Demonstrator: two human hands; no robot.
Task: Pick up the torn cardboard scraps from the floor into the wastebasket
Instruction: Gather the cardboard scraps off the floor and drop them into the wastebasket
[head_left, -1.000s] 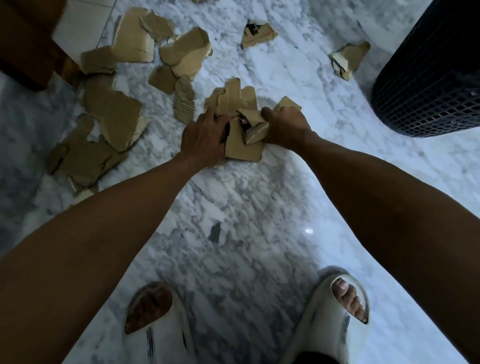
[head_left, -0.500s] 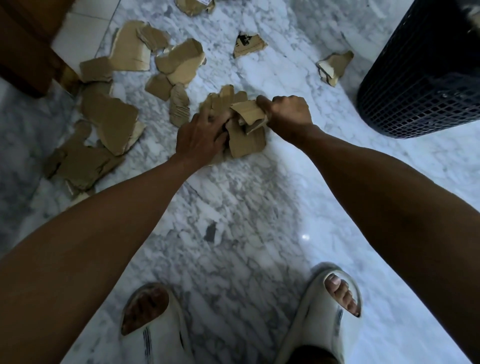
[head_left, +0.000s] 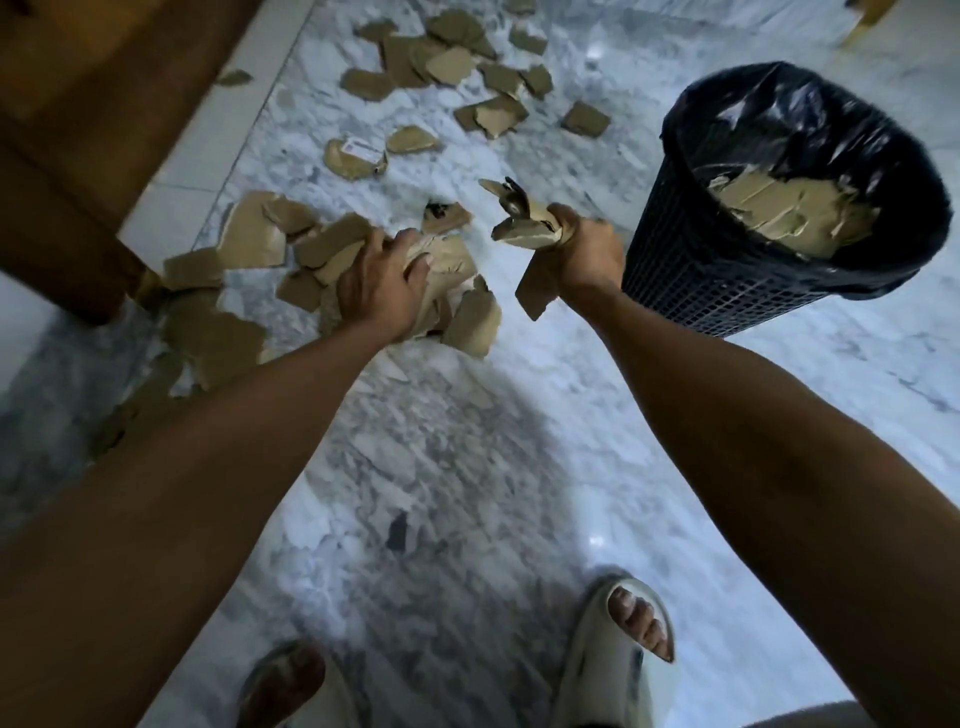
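Left of the wastebasket, torn cardboard scraps litter the marble floor; the left hand grasps a bunch of scraps above the floor; just beside the wastebasket, the right hand clenches a crumpled wad of scraps; inside its black liner lie more pieces.

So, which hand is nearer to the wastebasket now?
The right hand. It grips cardboard scraps right beside the wastebasket, close to its mesh wall. The left hand holds a bundle of scraps farther away, on the side away from the basket.
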